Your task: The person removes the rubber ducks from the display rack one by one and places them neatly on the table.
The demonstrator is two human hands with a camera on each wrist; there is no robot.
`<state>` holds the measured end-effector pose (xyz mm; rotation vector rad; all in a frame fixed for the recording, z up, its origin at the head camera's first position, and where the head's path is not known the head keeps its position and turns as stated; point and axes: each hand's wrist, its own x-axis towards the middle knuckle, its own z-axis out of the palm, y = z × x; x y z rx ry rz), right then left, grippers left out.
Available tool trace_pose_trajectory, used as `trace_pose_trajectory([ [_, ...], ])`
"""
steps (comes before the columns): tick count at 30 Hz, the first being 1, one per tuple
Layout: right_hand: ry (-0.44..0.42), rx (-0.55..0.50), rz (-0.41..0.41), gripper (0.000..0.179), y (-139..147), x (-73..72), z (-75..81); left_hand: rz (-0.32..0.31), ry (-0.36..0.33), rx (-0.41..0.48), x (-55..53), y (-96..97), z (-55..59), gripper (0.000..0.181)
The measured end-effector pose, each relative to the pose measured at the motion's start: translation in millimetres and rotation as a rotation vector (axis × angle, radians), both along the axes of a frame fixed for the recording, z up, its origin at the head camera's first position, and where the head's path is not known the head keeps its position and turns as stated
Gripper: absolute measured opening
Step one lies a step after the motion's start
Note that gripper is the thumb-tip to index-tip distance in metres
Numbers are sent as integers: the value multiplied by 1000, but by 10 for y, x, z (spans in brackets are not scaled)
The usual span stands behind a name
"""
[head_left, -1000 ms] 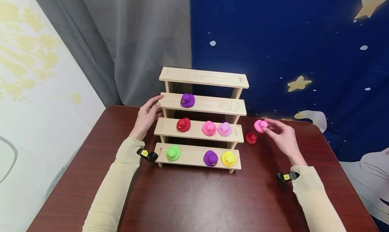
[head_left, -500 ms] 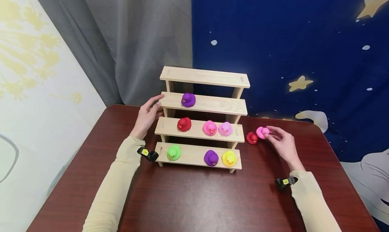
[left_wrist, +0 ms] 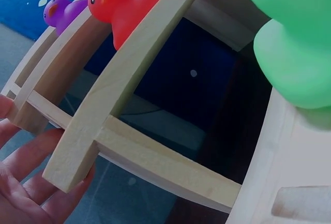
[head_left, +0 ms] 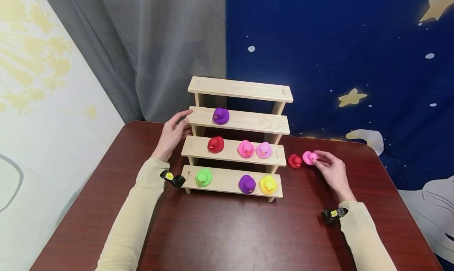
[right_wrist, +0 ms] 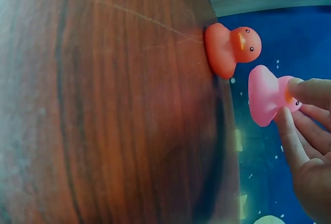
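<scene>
In the head view, a stepped wooden rack (head_left: 239,88) stands at the table's far side. My left hand (head_left: 171,139) grips its left end at the second tier from the top, fingers curled around the board's end; the left wrist view shows these fingers (left_wrist: 36,157) close behind the board ends. My right hand (head_left: 332,170) pinches a pink rubber duck (head_left: 308,157) by its head between thumb and fingers, low over the table right of the rack. Just left of it, a red rubber duck (head_left: 294,161) sits on the table.
A purple duck (head_left: 221,116) sits on the second tier. Below are a red duck (head_left: 215,144) and two pink ones (head_left: 246,149). The lowest tier bears a green duck (head_left: 203,177), a purple duck (head_left: 247,184) and a yellow duck (head_left: 267,185). Curtains (head_left: 319,58) hang behind the brown table (head_left: 227,231).
My right hand has lowered the pink duck and moved it slightly right, beside the red duck on the table. The left hand keeps its place at the rack.
</scene>
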<state>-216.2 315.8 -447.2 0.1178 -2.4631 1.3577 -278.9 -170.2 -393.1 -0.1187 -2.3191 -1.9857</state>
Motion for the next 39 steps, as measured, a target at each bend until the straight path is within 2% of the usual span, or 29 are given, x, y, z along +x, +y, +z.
trace_pose_trajectory([
  [4, -22, 4, -14, 34, 121, -85, -210, -6, -2, 12, 2, -6, 5, 36],
  [8, -57, 40, -23, 33, 169, -96, -332, -7, -8, 25, 3, -4, 5, 35],
  [18, -64, 82, -26, 32, 174, -87, -414, -7, -13, 15, 13, -11, 24, 35],
  [23, -53, 99, -31, 34, 162, -85, -379, -13, -16, 12, 7, -17, 19, 36],
  [29, -41, 99, -75, 35, 115, -61, -236, -28, -31, 1, -4, -44, 12, 36],
  [35, -23, 102, -106, 32, 43, -26, -54, -76, -55, 14, -17, -93, 21, 37],
  [39, 11, 111, -95, 30, -18, -7, 55, -119, -80, 22, -28, -125, 34, 39],
])
